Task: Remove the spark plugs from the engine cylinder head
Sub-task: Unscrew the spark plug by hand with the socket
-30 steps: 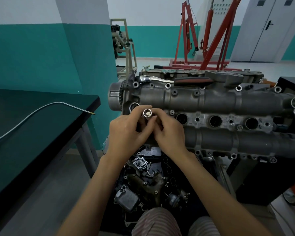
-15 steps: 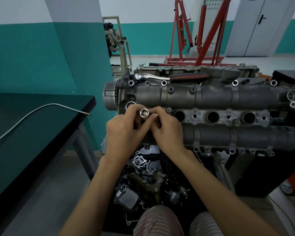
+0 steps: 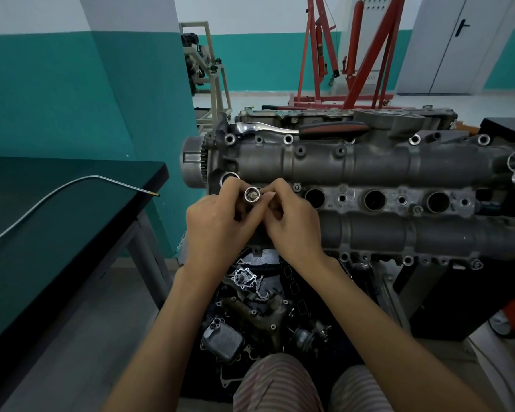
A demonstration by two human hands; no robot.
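Both my left hand (image 3: 217, 224) and right hand (image 3: 292, 221) pinch the upright socket (image 3: 252, 195), its axis down the leftmost well of the cylinder head (image 3: 369, 165).

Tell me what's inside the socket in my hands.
Inside the socket a small pale metal piece shows at its centre; what it is cannot be told. Both hands, left and right, cover the socket's lower end.
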